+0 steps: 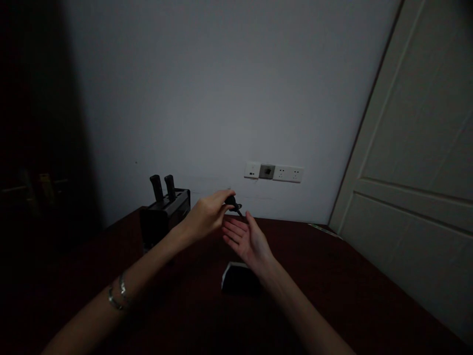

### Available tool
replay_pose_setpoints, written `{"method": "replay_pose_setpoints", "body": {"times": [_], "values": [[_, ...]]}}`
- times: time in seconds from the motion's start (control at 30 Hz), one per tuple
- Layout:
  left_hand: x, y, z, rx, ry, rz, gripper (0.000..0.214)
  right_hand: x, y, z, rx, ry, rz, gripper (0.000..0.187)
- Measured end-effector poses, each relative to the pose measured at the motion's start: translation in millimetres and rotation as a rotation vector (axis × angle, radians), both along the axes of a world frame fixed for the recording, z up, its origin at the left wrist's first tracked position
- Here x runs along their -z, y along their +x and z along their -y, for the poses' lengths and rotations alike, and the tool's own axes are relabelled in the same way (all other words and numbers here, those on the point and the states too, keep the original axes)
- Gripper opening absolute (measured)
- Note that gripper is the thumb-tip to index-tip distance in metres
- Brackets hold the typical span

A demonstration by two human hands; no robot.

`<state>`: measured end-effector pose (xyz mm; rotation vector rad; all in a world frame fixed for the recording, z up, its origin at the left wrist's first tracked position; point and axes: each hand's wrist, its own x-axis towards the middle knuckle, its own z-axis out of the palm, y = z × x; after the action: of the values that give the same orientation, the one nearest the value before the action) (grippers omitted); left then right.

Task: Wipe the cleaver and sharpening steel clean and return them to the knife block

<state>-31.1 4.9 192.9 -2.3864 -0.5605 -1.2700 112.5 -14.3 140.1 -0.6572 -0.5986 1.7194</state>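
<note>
On my screen the plug [232, 201] pinched in the left hand [207, 217] looks like matt black plastic, and the bangles [120, 293] on that wrist gleam like polished metal. The table [332, 276] reads as dark reddish wood with a dull sheen; the wall [185, 98] is smooth matt paint, its sockets [288, 173] white plastic.

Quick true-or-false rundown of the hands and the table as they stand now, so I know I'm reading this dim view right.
1. The left hand pinches a small black object. True.
2. The right hand is clenched. False: it lies open, palm up, just under the object.
3. The black block stands left of the hands. True.
4. The dark box lies on the floor. False: it lies on the table, by the right wrist.
</note>
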Motion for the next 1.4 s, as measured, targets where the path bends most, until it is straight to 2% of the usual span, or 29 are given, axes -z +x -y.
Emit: {"method": "replay_pose_setpoints", "body": {"times": [0.13, 0.27, 0.33, 0.47, 0.57, 0.73, 0.83, 0.93, 1.03, 1.1, 1.23, 1.3, 1.4], "values": [[28.1, 4, 4, 0.009, 0.094, -0.082, 0.025, 7.4, 2, -11, 0.006, -0.022, -0.013, 0.034], [47.4, 9, 8, 0.013, 0.316, -0.124, 0.029, 16.4, 3, -19, 0.069, -0.006, -0.047, 0.02], [55.2, 11, 11, 0.016, 0.373, -0.146, 0.027, 21.1, 5, -22, 0.098, 0.024, -0.068, 0.015], [70.1, 16, 16, 0.031, 0.413, -0.202, 0.024, 27.0, 8, -26, 0.088, 0.045, 0.0, 0.019], [82.9, 20, 20, 0.036, 0.422, -0.247, 0.025, 28.5, 10, -25, 0.101, 0.002, 0.071, 0.025], [112.5, 28, 21, 0.057, 0.386, -0.248, 0.026, 37.8, 13, -23, 0.143, -0.038, 0.086, 0.026], [130.0, 30, 19, 0.105, 0.275, -0.25, 0.031, 50.0, 18, -25, 0.165, 0.011, 0.114, 0.025], [143.3, 29, 11, 0.297, 0.064, -0.245, 0.039, 64.7, 27, -27, 0.18, 0.057, 0.148, 0.024], [155.4, 25, -2, 0.471, -0.122, -0.105, 0.032, 80.0, 39, -28, 0.199, 0.116, 0.162, 0.025], [163.4, 24, -11, 0.461, -0.229, -0.124, 0.025, 89.7, 46, -28, 0.216, 0.145, 0.172, 0.025], [178.1, 27, -20, 0.334, -0.397, -0.47, 0.02, 104.3, 55, -28, 0.212, 0.139, 0.177, 0.027], [184.9, 30, -23, 0.285, -0.462, -0.576, 0.025, 108.8, 56, -29, 0.203, 0.135, 0.169, 0.027], [194.3, 34, -29, 0.229, -0.567, -0.62, 0.036, 113.6, 57, -29, 0.187, 0.124, 0.146, 0.028]]}}
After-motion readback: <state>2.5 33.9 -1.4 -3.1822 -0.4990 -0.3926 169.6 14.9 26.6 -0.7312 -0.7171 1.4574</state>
